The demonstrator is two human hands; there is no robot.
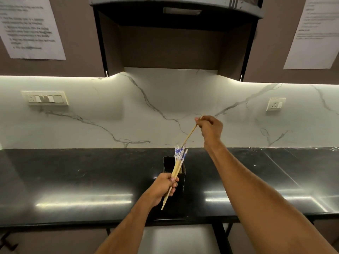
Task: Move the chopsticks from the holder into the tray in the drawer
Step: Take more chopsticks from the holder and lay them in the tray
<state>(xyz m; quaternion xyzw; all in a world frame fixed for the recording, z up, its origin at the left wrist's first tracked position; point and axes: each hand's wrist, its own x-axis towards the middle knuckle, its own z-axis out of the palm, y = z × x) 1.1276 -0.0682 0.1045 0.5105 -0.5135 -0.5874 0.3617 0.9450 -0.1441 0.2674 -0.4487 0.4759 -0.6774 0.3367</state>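
From the head camera, both bare forearms reach out over a glossy black tabletop (73, 180) that runs along a white marble-veined wall.

The left hand (164, 186) is curled round a bundle of chopsticks (177, 165), gripping them near their lower third. Their plain wooden ends poke out below the fist, and their blue-and-white patterned ends fan upward and to the right. This bundle is held in front of the black holder (181, 178), which stands upright on the tabletop just behind the hand (its open top shows at the left of the bundle; whether more sticks remain inside cannot be told).

The right hand (209, 128) is raised higher and farther back, against the wall. Its fingertips pinch the top end of a single chopstick (190, 132), which slants down to the left toward the patterned ends of the bundle.

On the wall sit a switch panel (45, 98) at the left and a socket (275, 104) at the right. Above hang dark cabinets with printed sheets (31, 26) taped to them, their text too blurred to read.
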